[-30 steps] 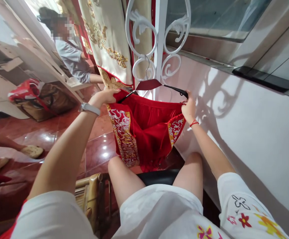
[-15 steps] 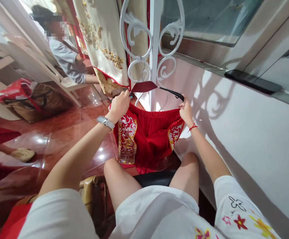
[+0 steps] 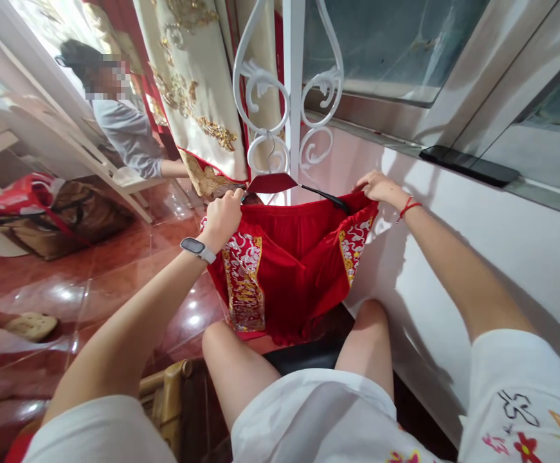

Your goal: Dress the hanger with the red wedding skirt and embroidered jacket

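Red pants with sequined, embroidered side panels hang in front of my knees, their gathered waistband pulled wide. At the left end of the waistband my left hand is closed around the fabric and the end of a hanger. My right hand pinches the waistband's right corner and stretches it past the hanger's black arm, whose tip lies inside the waist. The hanger has a dark red middle, and its metal hook stands up against a white scrollwork stand. Fingertips on both hands are partly hidden.
The white metal stand rises ahead, beside a cream, gold-embroidered cloth. A black phone-like object lies on the sill to the right. At left, another person sits near a brown-and-red bag. A bamboo seat is beside my leg.
My right hand has moved right, off the hanger's end, drawing the waistband out with it. The waist is stretched wider. My left hand keeps its grip, a little lower in view.
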Action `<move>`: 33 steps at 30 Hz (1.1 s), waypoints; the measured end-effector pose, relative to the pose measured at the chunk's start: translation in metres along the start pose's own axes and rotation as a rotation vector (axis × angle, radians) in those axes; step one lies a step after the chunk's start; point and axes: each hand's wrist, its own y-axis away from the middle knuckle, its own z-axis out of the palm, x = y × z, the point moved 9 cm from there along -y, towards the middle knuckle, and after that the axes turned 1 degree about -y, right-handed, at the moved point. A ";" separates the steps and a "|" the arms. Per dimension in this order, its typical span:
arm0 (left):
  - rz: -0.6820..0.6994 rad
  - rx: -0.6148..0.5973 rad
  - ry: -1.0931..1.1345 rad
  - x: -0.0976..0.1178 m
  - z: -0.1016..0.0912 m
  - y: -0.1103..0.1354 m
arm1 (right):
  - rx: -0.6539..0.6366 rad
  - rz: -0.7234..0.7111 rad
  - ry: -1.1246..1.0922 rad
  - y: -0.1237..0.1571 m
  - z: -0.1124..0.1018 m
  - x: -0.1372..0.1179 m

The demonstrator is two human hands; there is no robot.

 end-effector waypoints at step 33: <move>-0.037 0.037 0.016 0.006 0.001 0.005 | 0.031 -0.190 -0.019 0.020 -0.022 -0.155</move>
